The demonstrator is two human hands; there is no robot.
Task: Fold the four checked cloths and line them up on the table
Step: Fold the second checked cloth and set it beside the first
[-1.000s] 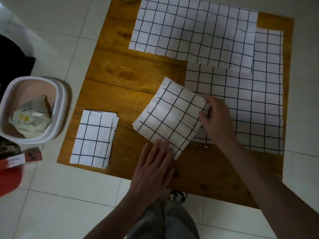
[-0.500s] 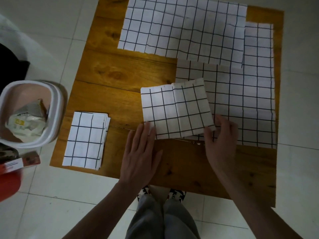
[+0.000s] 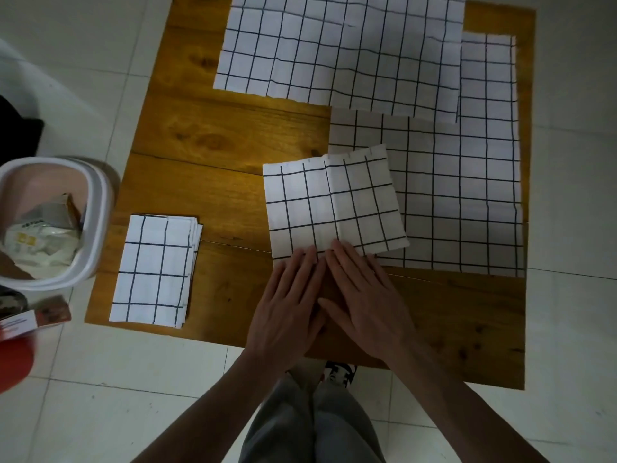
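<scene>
Nearest the camera, grey trouser legs and a patterned shoe are seen on the tiled floor, below the near edge of the wooden surface.

Both hands are laid flat on the surface, side by side and touching. The left hand is spread with fingers straight; its fingertips are pressed on the near edge of the half-folded cloth. The right hand is likewise flat with fingers straight, its fingertips resting on the same near edge. Nothing is gripped or pinched by either hand; the fingers are only pressed down.

Progress is judged at roughly a quarter done plus part of a second cloth. One finished folded cloth is placed at the near left corner of the surface. The half-folded cloth is found mid-surface, slightly skewed, its right part overlapping the lower open cloth. A centre crease is visible, so another fold is judged likely, then placement beside the finished one.

Farther back, the lower open cloth is lying unfolded on the right side, and the far open cloth is spread across the back, overlapping it. Both are untouched, so two full folds and the lining-up are left.

Off the surface at left, a white bin with wrappers inside is seen.
</scene>
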